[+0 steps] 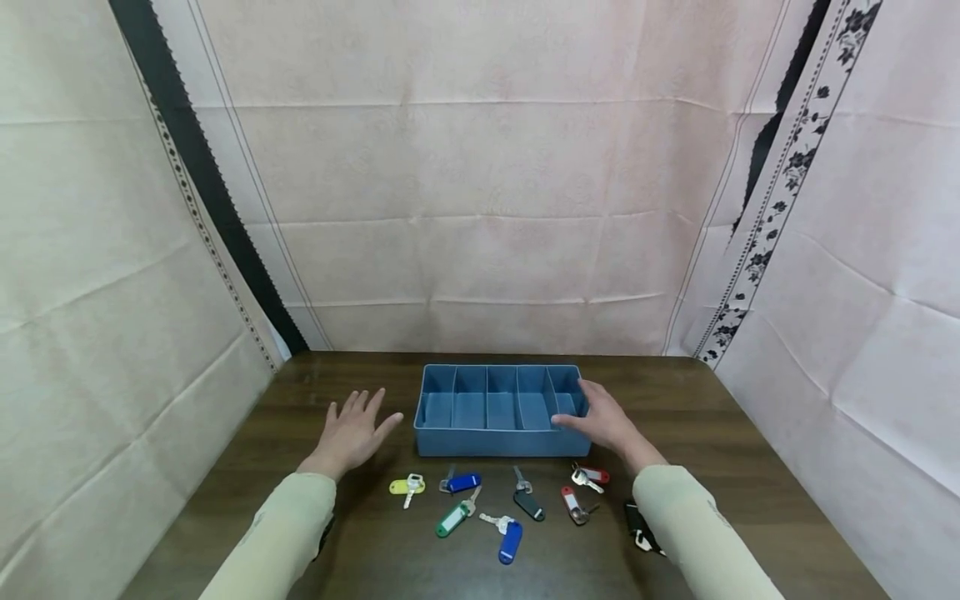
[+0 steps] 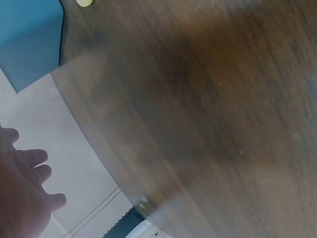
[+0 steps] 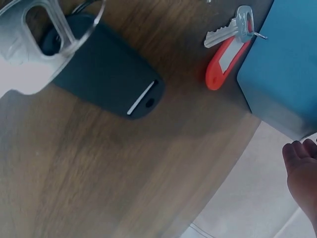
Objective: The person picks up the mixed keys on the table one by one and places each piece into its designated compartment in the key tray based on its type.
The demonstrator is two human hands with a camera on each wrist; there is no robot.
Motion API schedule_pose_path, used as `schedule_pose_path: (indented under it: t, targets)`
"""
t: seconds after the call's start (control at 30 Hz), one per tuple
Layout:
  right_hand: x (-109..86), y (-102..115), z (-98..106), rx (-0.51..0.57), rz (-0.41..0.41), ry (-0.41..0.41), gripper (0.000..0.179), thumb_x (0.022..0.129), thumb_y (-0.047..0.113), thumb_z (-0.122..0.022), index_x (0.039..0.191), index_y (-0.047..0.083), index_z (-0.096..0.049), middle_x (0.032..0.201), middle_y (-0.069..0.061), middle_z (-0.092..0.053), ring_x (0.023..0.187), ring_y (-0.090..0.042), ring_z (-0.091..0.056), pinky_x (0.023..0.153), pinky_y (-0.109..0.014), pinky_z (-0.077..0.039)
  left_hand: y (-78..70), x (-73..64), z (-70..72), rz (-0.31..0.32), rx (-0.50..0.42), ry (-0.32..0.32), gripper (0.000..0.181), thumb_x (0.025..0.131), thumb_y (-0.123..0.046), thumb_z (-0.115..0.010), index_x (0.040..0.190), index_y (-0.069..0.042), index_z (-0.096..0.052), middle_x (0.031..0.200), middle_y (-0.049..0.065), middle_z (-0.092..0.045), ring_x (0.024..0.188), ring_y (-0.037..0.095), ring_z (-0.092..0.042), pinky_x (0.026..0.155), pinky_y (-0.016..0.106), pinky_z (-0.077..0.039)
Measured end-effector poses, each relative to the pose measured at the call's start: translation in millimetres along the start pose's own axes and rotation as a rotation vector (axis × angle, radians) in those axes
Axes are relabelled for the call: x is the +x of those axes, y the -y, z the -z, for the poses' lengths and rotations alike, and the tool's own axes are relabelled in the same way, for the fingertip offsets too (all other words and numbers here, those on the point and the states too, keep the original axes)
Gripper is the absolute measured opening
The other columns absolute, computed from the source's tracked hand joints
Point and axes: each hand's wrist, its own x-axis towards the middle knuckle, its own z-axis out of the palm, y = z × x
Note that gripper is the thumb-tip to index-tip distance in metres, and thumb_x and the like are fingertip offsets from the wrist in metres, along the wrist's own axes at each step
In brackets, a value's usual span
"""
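Observation:
A blue tray (image 1: 491,442) divided into several compartments stands at the middle of the table. My left hand (image 1: 347,439) is spread left of it, apart from its side, holding nothing. In the left wrist view, the fingers of that hand (image 2: 25,183) show at the lower left, below the tray's corner (image 2: 34,59). Over the tray's right end is my right hand (image 1: 603,423), thumb across the front rim and fingers at the right rim. The right wrist view has these fingers (image 3: 299,151) straight, right at the tray's corner (image 3: 282,89).
Before the tray lie tagged keys: yellow (image 1: 397,487), blue (image 1: 465,482), green (image 1: 452,519), another blue (image 1: 511,542), dark (image 1: 528,505), red (image 1: 568,498) and another red (image 1: 596,475). A black-tagged key (image 1: 637,521) lies by the right sleeve. White cloth (image 1: 480,208) hangs behind the table.

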Motion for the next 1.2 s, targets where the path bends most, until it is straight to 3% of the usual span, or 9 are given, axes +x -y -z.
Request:
schedule_pose_path:
  t: [0.3, 0.47, 0.8, 0.97, 1.2]
  targets:
    - [1.1, -2.4, -4.4, 0.01, -0.013, 0.008, 0.107, 0.081, 0.055, -0.077, 0.156, 0.0, -0.023, 0.16, -0.025, -0.018, 0.142, -0.048, -0.025, 0.108, -0.064, -0.029, -2.2, -4.3, -2.0, -0.023, -0.038, 0.018, 0.09, 0.096, -0.073, -0.026, 0.156, -0.006, -0.026, 0.156, 0.029, -0.025, 0.147, 0.046, -0.013, 0.112, 0.069, -0.002]
    - [2.1, -3.9, -6.0, 0.003, -0.009, 0.011, 0.109, 0.08, 0.058, -0.076, 0.154, -0.002, -0.024, 0.159, -0.026, -0.017, 0.141, -0.05, -0.025, 0.106, -0.066, -0.03, -3.0, -6.2, -3.1, -0.03, -0.052, 0.016, 0.09, 0.096, -0.073, -0.025, 0.156, -0.006, -0.026, 0.156, 0.03, -0.026, 0.146, 0.047, -0.013, 0.112, 0.069, -0.002]
    - [-1.0, -2.2, -6.9, 0.015, -0.06, 0.03, 0.105, 0.084, 0.048, -0.076, 0.156, -0.002, -0.018, 0.16, -0.028, -0.015, 0.142, -0.05, -0.022, 0.108, -0.066, -0.027, -4.7, -13.4, -1.7, -0.028, -0.091, 0.028, 0.092, 0.096, -0.074, -0.024, 0.156, -0.005, -0.026, 0.156, 0.029, -0.026, 0.146, 0.047, -0.012, 0.113, 0.068, -0.002]
    - [-2.0, -1.9, -8.2, 0.019, -0.071, 0.041, 0.108, 0.084, 0.051, -0.076, 0.156, -0.002, -0.015, 0.159, -0.029, -0.017, 0.142, -0.05, -0.023, 0.109, -0.065, -0.026, -4.2, -16.1, -1.5, -0.03, -0.106, 0.031, 0.087, 0.098, -0.07, -0.029, 0.156, -0.005, -0.027, 0.156, 0.029, -0.026, 0.146, 0.047, -0.014, 0.113, 0.068, -0.004]
    - [-2.1, -4.1, -6.9, 0.031, -0.097, 0.051, 0.115, 0.081, 0.059, -0.074, 0.157, 0.0, -0.012, 0.158, -0.031, -0.019, 0.141, -0.051, -0.024, 0.107, -0.066, -0.027, -3.5, -18.5, -2.6, -0.035, -0.105, 0.022, 0.094, 0.094, -0.076, -0.022, 0.156, -0.005, -0.027, 0.156, 0.029, -0.027, 0.146, 0.047, -0.015, 0.112, 0.068, -0.005]
